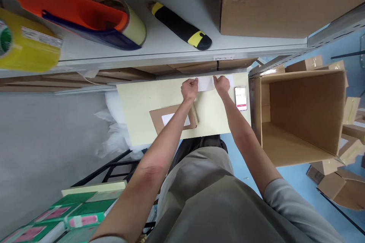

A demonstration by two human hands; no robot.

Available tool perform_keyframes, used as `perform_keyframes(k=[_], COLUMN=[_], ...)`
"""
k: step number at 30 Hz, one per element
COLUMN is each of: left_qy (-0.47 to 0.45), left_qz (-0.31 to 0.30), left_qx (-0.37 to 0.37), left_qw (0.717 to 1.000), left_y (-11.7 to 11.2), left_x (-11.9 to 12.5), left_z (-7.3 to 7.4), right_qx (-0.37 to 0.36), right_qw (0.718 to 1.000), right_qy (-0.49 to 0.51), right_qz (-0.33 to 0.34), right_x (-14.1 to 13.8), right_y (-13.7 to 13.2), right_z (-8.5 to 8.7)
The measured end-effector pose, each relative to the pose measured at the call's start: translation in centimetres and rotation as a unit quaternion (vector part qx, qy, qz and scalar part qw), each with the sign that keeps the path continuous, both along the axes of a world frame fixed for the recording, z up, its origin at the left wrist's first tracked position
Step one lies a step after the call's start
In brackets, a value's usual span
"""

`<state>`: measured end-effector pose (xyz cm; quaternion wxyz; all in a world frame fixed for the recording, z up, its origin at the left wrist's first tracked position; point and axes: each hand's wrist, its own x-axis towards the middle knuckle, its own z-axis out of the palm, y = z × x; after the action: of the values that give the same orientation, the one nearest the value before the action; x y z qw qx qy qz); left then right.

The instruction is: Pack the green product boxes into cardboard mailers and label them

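Note:
Both of my hands are at the far side of a cream tabletop [137,98], with a white paper label [205,83] stretched between them. My left hand [189,89] pinches the label's left end, fingers curled in. At the right end, my right hand [221,84] grips it between thumb and fingers; more white paper [229,79] shows just beyond that hand. Under my left forearm lies a small cardboard box [159,117] with a white label [168,119] on top, partly hidden by the arm. A phone [241,98] with a lit screen rests right of my right hand.
A large open carton [302,114] stands against the table's right side. Above the table, a metal shelf [176,55] holds a tape dispenser [85,19], yellow tape roll [28,41], a utility knife [179,24] and boxes. Green boxes [82,212] are stacked at lower left.

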<state>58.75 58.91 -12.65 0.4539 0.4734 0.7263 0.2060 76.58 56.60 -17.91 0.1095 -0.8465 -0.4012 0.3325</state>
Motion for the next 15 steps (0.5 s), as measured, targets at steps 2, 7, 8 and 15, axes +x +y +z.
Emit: perform_keyframes(k=[2,7,8,15], left_qy=[0.024,0.072,0.078,0.095], left_qz=[-0.017,-0.061,-0.067,-0.096], left_qx=[0.0,-0.007,-0.009,-0.018], left_qw=[1.0,0.996,0.995,0.991], left_y=[0.0,-0.2,-0.2,-0.3], left_x=[0.0,0.2,0.3,0.3], left_z=[0.5,1.9,2.2,3.1], right_qx=[-0.042,-0.094,-0.098,-0.103], right_qw=[0.999,0.994,0.994,0.993], right_qy=[0.001,-0.012,-0.014,-0.015], right_qz=[-0.035,-0.051,-0.051,-0.055], right_x=[-0.3,-0.7,-0.8,-1.1], right_y=[0.1,0.5,0.5,0.6], right_z=[-0.1,0.9,1.1,1.7])
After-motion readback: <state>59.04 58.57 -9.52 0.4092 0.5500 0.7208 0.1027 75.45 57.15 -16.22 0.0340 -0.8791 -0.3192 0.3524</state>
